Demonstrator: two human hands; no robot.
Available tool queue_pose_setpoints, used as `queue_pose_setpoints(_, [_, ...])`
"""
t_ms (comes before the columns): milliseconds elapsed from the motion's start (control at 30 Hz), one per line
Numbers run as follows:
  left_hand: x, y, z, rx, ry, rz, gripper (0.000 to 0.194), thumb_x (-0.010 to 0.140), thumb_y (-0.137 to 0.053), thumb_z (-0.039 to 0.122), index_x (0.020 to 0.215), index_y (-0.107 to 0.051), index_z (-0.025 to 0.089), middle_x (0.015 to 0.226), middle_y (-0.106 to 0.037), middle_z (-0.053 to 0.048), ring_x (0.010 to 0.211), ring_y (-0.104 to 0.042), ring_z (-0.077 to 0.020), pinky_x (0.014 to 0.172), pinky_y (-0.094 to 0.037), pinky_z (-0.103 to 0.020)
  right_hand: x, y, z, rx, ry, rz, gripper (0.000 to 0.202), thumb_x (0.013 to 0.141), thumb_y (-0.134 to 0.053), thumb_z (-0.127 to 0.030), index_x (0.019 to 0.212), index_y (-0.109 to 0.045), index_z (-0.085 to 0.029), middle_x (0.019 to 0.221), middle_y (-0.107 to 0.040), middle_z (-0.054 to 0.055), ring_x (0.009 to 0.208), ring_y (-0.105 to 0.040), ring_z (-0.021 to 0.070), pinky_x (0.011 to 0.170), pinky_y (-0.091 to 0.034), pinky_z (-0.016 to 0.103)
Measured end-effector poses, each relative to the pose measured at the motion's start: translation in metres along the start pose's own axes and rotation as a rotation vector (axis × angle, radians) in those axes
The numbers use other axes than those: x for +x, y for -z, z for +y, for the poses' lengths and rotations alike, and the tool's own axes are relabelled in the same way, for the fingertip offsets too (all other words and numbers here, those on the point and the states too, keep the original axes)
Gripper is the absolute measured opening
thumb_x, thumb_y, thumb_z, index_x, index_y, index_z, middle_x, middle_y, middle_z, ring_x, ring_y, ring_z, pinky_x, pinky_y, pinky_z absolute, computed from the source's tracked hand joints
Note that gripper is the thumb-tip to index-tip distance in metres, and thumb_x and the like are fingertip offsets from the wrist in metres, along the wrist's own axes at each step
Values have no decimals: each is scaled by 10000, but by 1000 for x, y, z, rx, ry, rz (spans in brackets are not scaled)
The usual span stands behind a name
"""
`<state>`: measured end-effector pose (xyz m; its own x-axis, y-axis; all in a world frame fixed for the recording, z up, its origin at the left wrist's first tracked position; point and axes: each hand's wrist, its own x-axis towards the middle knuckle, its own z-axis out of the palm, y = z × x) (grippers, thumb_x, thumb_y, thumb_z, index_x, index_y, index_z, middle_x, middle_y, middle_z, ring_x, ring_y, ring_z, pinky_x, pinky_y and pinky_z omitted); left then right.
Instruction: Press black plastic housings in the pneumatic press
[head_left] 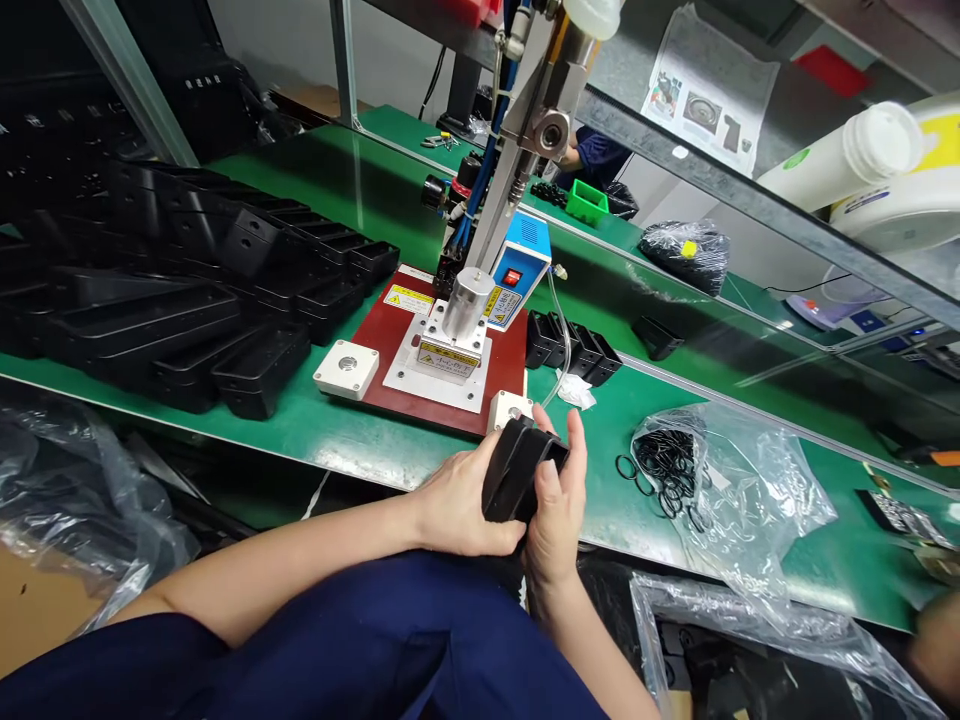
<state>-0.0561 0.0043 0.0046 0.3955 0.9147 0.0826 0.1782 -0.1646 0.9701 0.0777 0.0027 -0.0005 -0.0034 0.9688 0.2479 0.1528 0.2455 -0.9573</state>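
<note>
A black plastic housing (517, 470) is between my hands, just in front of the bench's front edge. My left hand (459, 502) is closed around its left side, with the thumb along the bottom. On the other side my right hand (556, 515) grips it, thumb pressed to the near face and fingers behind. Part of the housing is hidden by the fingers. Right behind it stands a press with a silver cylinder (469, 305) on a red-brown base (367, 345). A white square block (510, 408) at the base's corner is partly covered by my hands.
Many black housings (165, 325) are piled on the left of the green bench (600, 480). Several black parts (574, 345) stand beside the blue control box (525, 255). At the right lies a plastic bag (757, 490) with black rings (671, 460). A metal shelf (720, 165) hangs overhead.
</note>
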Motion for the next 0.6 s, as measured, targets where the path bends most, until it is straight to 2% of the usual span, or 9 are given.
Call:
queue_pose_setpoints(233, [-5,0,-2,22,-9,9,843,673,-660,306,1410,-268,193,974,-624,-58,784,-614,-224,701,-492,-332,1,-7,-2,123,-144,-6,730,905,-497,-494,1484,-146,-221,1354,-534,159,1194,-582,283,1005,-489,498])
queue_pose_setpoints(433, [-4,-5,-3,17,-28,7,823,681,-662,297,1396,-264,204,976,-628,-57,759,-615,-206,653,-484,-310,2,1,2,95,-105,-17,635,854,-594,-489,1381,-346,-235,1281,-569,119,1163,-575,275,1020,-459,479])
queue_pose_setpoints(600, [-5,-8,-4,58,9,3,755,687,-635,304,1346,-286,187,840,-616,-15,654,-587,-169,564,-443,-274,3,4,10,63,-70,-6,550,827,-636,-486,1281,-446,-240,1230,-570,94,1115,-564,274,998,-436,478])
